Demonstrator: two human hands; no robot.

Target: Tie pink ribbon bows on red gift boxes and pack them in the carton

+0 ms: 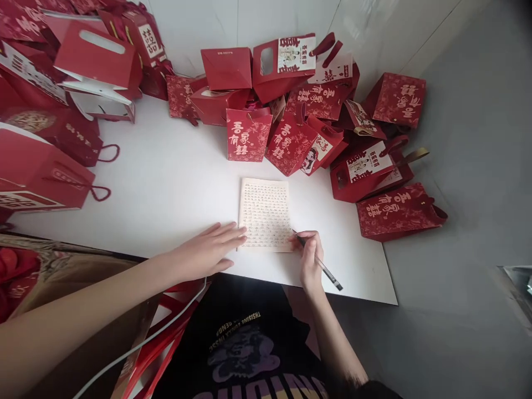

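Observation:
A small notebook (265,213) lies on the white table (166,166), its cream page covered with rows of handwritten figures. My right hand (311,257) is closed around a dark pen (330,274), with the tip at the page's right edge. Flat on the table, my left hand (214,247) has its fingers spread, and the fingertips rest on the notebook's lower left edge. Nothing is held in it.
Red gift boxes (248,134) stand and lie along the back and right of the table. More red boxes (37,172) are heaped at the left. A cardboard box (83,277) and a pale cable (141,343) are below the front edge.

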